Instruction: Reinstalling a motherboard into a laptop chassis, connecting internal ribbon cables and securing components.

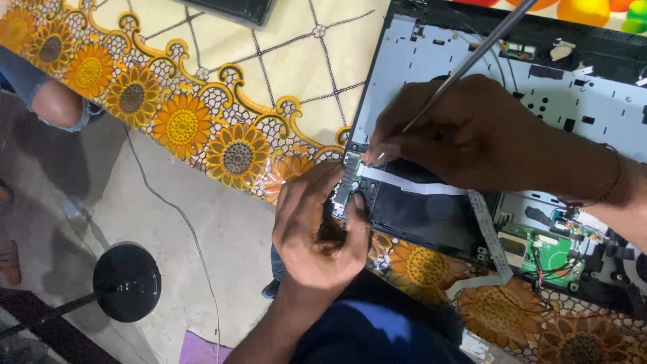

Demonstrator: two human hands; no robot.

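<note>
Head view: my right hand (pixel 472 135) has its fingers pinched together on a thin metal pick (pixel 465 67), held like a pen, shaft running up toward the table's far right corner. Tip sits at the near-left corner of the opened laptop chassis (pixel 431 61), right where the white flat ribbon cable (pixel 411 182) meets the small circuit board (pixel 344 185).

My left hand (pixel 317 229) has fingers curled and clamped on that small board at the chassis edge, thumb on its near side, steadying it.

To do this well, I reckon: keep the pick shallow, lever at the connector only, don't stab the board, and don't let the left grip twist the ribbon. Slip risk is toward the black panel beside it.

A green board (pixel 556 253) with red and black wires sits nearer the chassis' right end; a second ribbon bends off the near edge.

Surface: table under a glossy sunflower-print cloth (pixel 182 128), laptop hanging close to its near edge. Room: bare concrete floor (pixel 222 236), thin cable trailing across it, round black stand base (pixel 127 282) at lower left. Another person's knee in torn jeans (pixel 54 101) at the table's left edge.
</note>
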